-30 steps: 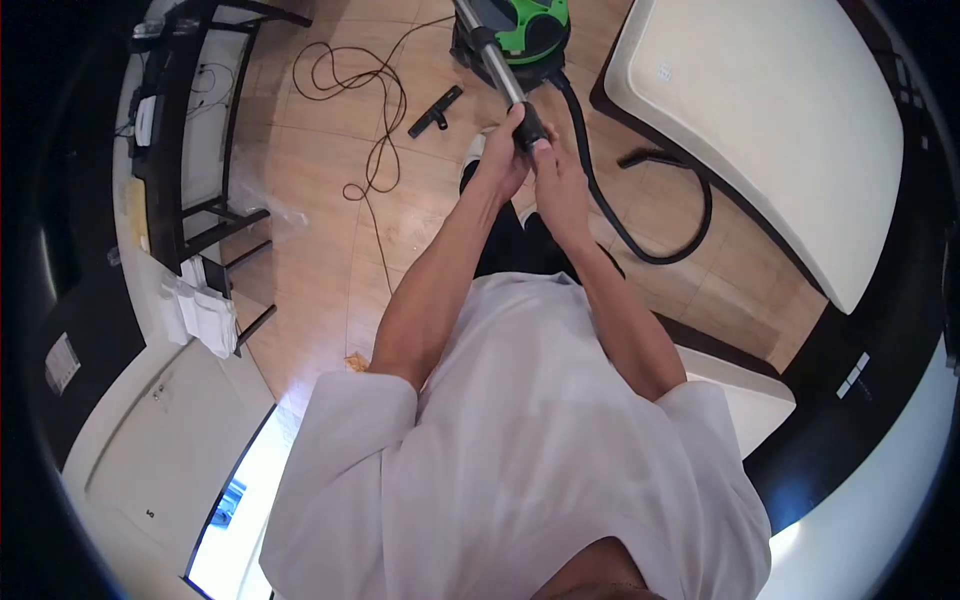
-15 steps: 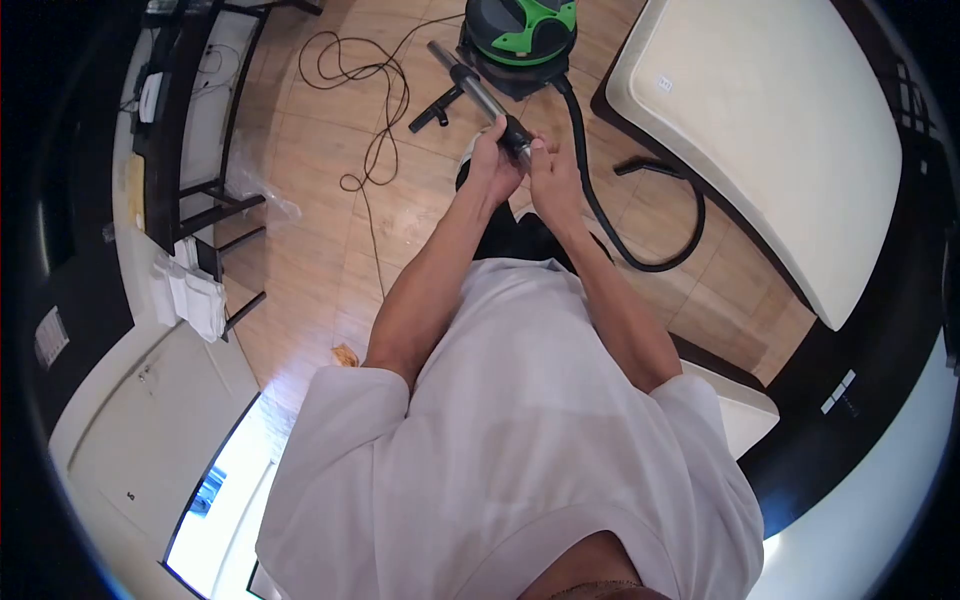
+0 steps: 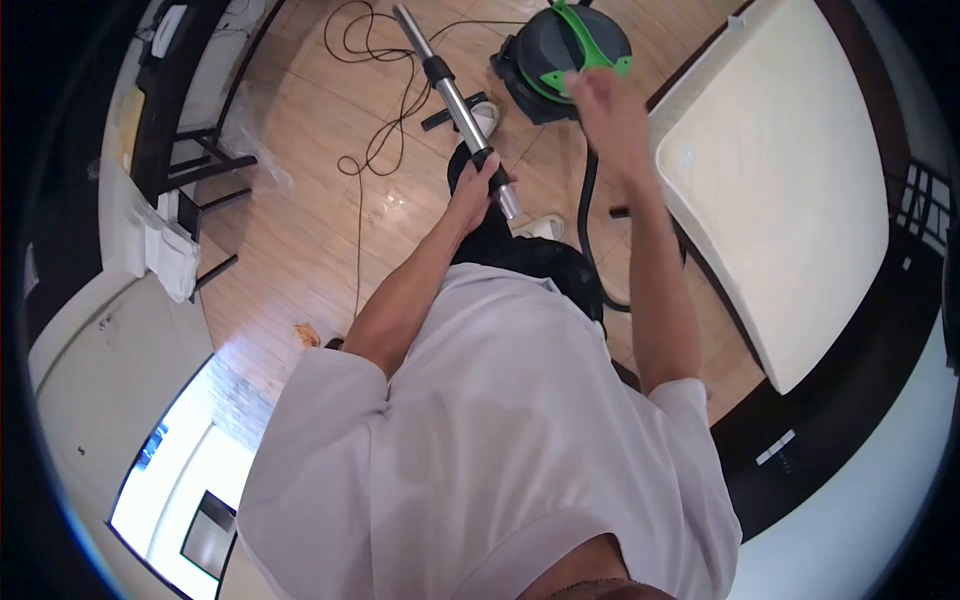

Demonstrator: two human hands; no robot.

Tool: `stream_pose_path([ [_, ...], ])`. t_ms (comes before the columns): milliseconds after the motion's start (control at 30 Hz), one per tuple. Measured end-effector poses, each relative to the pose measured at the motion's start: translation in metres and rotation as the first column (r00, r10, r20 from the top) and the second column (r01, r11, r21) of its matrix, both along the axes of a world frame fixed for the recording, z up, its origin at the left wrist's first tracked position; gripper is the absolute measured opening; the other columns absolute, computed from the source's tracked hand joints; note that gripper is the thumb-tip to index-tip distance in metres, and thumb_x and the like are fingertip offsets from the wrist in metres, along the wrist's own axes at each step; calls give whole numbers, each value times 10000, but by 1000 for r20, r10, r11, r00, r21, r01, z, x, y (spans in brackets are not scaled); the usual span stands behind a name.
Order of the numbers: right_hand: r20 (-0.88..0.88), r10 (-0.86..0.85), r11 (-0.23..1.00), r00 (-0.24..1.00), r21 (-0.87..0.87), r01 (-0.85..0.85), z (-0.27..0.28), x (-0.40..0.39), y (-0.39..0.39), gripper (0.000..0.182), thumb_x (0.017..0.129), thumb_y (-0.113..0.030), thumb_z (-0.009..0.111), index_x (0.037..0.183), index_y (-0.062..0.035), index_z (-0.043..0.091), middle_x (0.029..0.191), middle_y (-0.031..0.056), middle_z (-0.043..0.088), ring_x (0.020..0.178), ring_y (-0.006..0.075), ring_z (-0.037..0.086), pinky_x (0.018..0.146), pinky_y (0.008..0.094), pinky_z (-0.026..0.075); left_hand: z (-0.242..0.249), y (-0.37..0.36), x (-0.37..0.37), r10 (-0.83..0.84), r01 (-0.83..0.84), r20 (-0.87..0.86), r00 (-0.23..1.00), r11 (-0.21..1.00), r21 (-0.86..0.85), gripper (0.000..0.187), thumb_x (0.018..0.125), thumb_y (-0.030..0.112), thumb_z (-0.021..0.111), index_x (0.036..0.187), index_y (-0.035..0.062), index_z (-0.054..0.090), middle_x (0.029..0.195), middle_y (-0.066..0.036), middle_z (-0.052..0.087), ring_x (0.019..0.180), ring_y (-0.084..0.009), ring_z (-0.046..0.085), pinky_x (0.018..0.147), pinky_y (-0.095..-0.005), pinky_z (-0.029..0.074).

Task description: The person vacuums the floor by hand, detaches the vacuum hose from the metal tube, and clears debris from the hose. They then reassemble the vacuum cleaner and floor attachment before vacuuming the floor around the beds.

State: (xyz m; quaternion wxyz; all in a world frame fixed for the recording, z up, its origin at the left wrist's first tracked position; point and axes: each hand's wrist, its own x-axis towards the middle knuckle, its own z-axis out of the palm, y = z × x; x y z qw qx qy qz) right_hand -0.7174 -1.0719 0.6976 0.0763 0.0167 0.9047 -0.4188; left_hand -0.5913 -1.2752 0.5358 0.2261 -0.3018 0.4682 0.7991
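Observation:
My left hand (image 3: 474, 192) is wrapped round the lower black grip of a metal vacuum cleaner wand (image 3: 460, 112). The wand slants up and to the left, its bare silver end poking out below my fingers. In front of the green and black vacuum cleaner (image 3: 540, 62), my right hand (image 3: 608, 108) is raised and smeared by motion, its fingertips overlapping the green handle in this view. A black floor nozzle (image 3: 440, 120) lies on the floor beside my foot. From the vacuum cleaner a black hose (image 3: 588, 200) runs down past my leg, partly hidden by my right arm.
A white mattress (image 3: 775, 190) on a dark base stands at the right. Loops of thin black cord (image 3: 402, 110) lie across the wooden floor (image 3: 300, 210). At the left are a dark desk with black legs (image 3: 215, 165), a clear plastic bag (image 3: 255, 150) and white papers (image 3: 172, 262).
My right hand has left the wand and moved up and right to the vacuum cleaner. My left hand keeps the wand, now lower and left. The view has shifted too.

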Motion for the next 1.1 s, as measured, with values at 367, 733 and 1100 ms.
stream_pose_path([
  [367, 68, 66, 926, 996, -376, -36, 16, -314, -79, 779, 895, -443, 773, 1477, -60, 426, 1184, 181, 671, 981, 236, 717, 845, 342, 559, -63, -83, -183, -463, 203, -218, 859, 699, -686, 578, 902, 284, 754, 1322, 31, 449, 1162, -260, 610, 1108, -434, 606, 943, -466, 481],
  [733, 257, -542, 840, 800, 181, 511, -83, -422, 77, 719, 882, -444, 765, 1399, -12, 514, 1139, 200, 697, 1180, 268, 639, 855, 389, 592, -163, -66, -342, -645, 209, -479, 596, 700, -683, 525, 886, 217, 766, 1295, 54, 481, 1172, -217, 602, 1131, -430, 599, 938, -469, 483],
  [1100, 174, -220, 952, 960, -175, 250, -147, -445, -5, 256, 894, -177, 781, 1068, 6, 736, 1051, 115, 733, 965, 165, 700, 811, 300, 605, -246, -57, -385, -448, 52, -205, 870, 498, -866, 705, 796, 150, 798, 1404, 67, 451, 1381, -217, 483, 1341, -419, 427, 1136, -517, 347],
])
